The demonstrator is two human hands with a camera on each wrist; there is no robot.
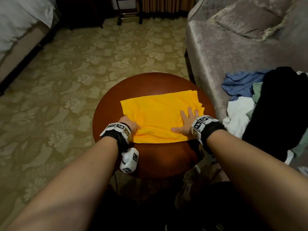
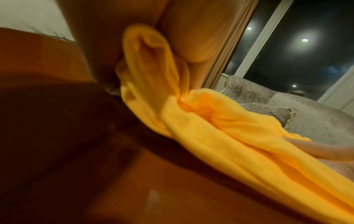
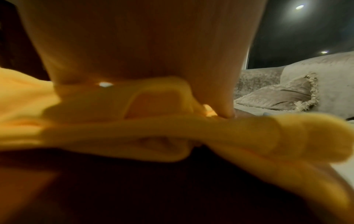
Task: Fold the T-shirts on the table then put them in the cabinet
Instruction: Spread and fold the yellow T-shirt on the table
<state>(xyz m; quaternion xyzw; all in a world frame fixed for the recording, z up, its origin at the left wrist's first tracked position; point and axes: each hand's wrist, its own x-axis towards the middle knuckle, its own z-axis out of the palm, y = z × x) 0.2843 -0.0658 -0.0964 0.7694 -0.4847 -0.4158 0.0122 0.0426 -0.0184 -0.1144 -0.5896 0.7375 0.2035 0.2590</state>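
**One yellow T-shirt under two hands on the round table**

A single yellow T-shirt [image 1: 160, 114] lay partly folded on the round brown table [image 1: 150, 80], covering its middle and right side. The left hand [image 1: 130, 124] gripped the shirt's near-left corner; the left wrist view showed the cloth [image 2: 153, 72] bunched between thumb and fingers, though blur hid the fingertips. The right hand [image 1: 187, 120] lay flat on the shirt's near-right part, fingers straight and spread, holding nothing. Its wrist view was mostly filled by the palm [image 3: 143, 37] and blurred yellow folds, so the finger ends could not be made out there.

To the right stood one grey sofa [image 1: 225, 55] with one fringed cushion [image 1: 250, 19]. A heap of clothes [image 1: 270, 104] rested on the sofa's near end: blue, white, green and black pieces could be told apart, but they overlapped and ran past the frame edge, so their count was unclear. A white-sheeted bed [image 1: 20, 22] was cut off at the upper left. Patterned carpet [image 1: 83, 64] covered the floor.
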